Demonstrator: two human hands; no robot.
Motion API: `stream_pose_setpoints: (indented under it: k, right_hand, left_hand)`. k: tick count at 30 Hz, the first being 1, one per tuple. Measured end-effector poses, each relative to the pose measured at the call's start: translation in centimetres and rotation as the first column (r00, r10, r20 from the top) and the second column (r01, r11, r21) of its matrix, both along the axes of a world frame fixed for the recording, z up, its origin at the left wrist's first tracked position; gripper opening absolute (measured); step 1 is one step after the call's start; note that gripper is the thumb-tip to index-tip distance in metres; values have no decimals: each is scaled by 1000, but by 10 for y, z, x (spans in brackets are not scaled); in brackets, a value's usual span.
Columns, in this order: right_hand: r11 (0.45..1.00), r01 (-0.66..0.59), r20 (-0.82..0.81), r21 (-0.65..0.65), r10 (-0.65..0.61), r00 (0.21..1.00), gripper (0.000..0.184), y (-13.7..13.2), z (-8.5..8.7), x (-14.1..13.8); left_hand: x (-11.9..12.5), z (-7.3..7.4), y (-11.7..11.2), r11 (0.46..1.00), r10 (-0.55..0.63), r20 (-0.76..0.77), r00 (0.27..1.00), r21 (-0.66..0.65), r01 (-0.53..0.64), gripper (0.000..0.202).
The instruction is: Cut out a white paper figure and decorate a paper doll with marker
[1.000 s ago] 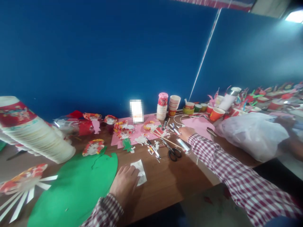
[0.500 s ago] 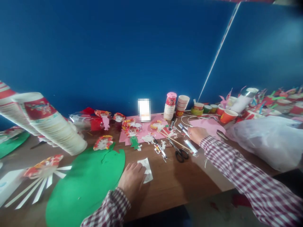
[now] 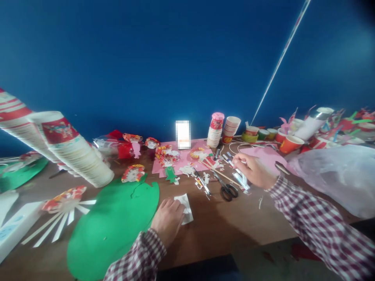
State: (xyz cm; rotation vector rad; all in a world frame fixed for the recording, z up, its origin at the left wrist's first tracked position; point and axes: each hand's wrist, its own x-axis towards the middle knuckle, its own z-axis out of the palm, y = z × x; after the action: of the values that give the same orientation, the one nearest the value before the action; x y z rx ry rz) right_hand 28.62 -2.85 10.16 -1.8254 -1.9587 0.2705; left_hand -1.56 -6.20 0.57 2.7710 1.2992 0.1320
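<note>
My left hand (image 3: 169, 219) lies on a small white paper piece (image 3: 185, 207) near the front of the brown table (image 3: 222, 226), fingers bent over its edge, beside a big green paper sheet (image 3: 113, 226). My right hand (image 3: 254, 170) is lifted a little above the table, fingers pinched on a small white-and-blue object (image 3: 234, 164) that I cannot make out. Black-handled scissors (image 3: 227, 189) lie just left of that hand. Both arms wear red-and-white checked sleeves.
Paper doll cut-outs (image 3: 168, 159) lie on pink paper at mid table. Tall stacks of paper cups (image 3: 76, 152) lean at the left; more cups (image 3: 230, 127) stand at the back. A white plastic bag (image 3: 336, 175) sits at the right. A blue wall stands behind.
My right hand has come back toward me and risen from the pink paper, with a small object pinched in it. The left hand stays on the white paper. The view has shifted left.
</note>
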Motion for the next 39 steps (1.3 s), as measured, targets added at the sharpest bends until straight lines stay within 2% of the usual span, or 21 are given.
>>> stream_pose_setpoints:
  k: [3, 6, 9, 12, 16, 18, 21, 28, 39]
  right_hand:
    - [999, -28, -170, -32, 22, 985, 30, -4, 2, -3]
    - [989, -118, -410, -87, 72, 909, 34, -7, -10, -5]
    - [958, -220, -658, -182, 48, 752, 37, -10, -31, -17]
    - [923, -284, -828, -259, -61, 557, 35, -11, -56, -39]
    - [870, -426, -946, -248, -123, 299, 33, -9, -83, -71]
    - [853, -471, -963, -226, -122, 240, 33, -7, -92, -81]
    - [837, -508, -973, -203, -114, 202, 34, -5, -100, -86]
    - [828, -543, -989, -140, -91, 117, 34, -2, -107, -80]
    - [819, -559, -992, -127, -93, 90, 26, -2, -112, -84]
  left_hand:
    - [0, 0, 0, 1000, 5, -8, 1000, -4, -5, 11]
    - [0, 0, 0, 1000, 8, -4, 1000, -7, -8, 12]
    - [-1, 0, 0, 1000, 5, -6, 1000, -16, -5, 13]
    - [-2, 0, 1, 1000, 1, -12, 1000, -28, -2, 13]
    - [0, 1, 1, 999, 8, -17, 1000, -34, -9, 14]
    - [1, 1, 1, 999, 14, -24, 1000, -30, -14, 14]
    - [1, -1, 1, 1000, 20, -20, 1000, -19, -21, 14]
    - [-2, -6, -1, 999, 35, 17, 999, -35, -35, 15]
    - [-4, -15, -4, 994, 86, 111, 990, -79, -77, 16]
